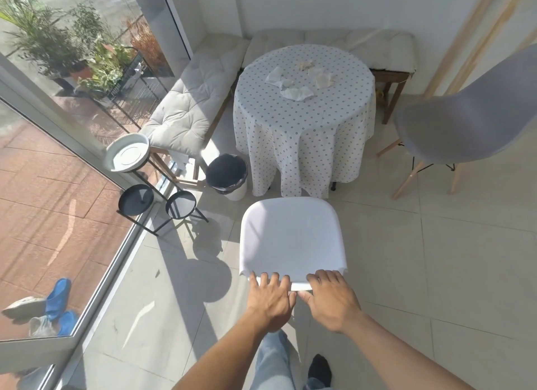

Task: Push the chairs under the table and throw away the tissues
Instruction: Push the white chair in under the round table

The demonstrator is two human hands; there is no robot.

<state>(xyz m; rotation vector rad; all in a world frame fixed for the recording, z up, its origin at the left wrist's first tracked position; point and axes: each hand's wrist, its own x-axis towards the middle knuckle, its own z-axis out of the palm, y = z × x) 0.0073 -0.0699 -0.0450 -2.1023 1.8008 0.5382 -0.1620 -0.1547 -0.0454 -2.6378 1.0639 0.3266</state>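
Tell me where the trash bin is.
In the head view, the trash bin stands on the floor left of the table, beside the cushioned bench.

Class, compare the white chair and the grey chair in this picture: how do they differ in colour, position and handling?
The white chair stands straight in front of the table; the grey chair stands off to the table's right. The left hand and right hand grip the white chair's back; nothing touches the grey chair. The grey chair shows splayed wooden legs; the white chair's legs are hidden. Neither is under the table yet.
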